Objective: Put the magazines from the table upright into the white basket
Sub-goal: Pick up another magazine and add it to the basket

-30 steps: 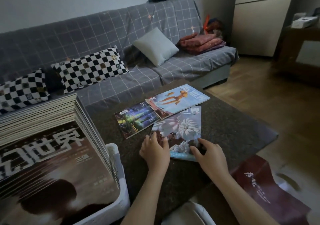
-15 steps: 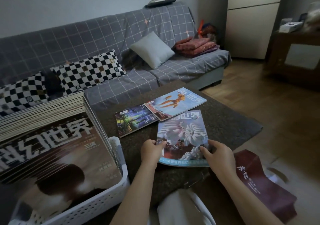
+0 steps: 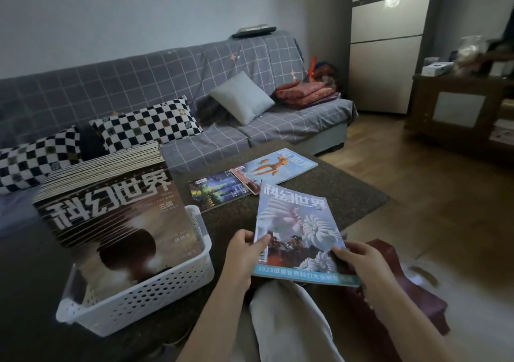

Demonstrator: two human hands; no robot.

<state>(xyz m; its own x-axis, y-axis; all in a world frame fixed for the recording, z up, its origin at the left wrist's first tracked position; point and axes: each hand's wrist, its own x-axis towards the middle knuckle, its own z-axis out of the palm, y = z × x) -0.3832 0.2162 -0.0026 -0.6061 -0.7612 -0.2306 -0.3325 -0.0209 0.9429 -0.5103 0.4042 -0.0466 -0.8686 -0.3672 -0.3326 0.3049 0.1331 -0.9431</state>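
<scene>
Flower-cover magazine (image 3: 297, 230), flat on the counter (image 3: 342, 194) a second ago, now lifted clear, both hands' fingers pinching its near corners: left hand (image 3: 243, 253), right hand (image 3: 361, 264). Next, probably, upright into the white basket (image 3: 155, 292) leftward; two magazines remain beyond it.

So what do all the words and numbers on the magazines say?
"科幻世界": title of the held magazine.
"2023": start of its bottom strip; the rest is too blurred.
"科幻世界" and "三体": front magazine in the white basket.
Title of the orange-figure magazine: only partly legible.
The dark green magazine: too small to read.
</scene>
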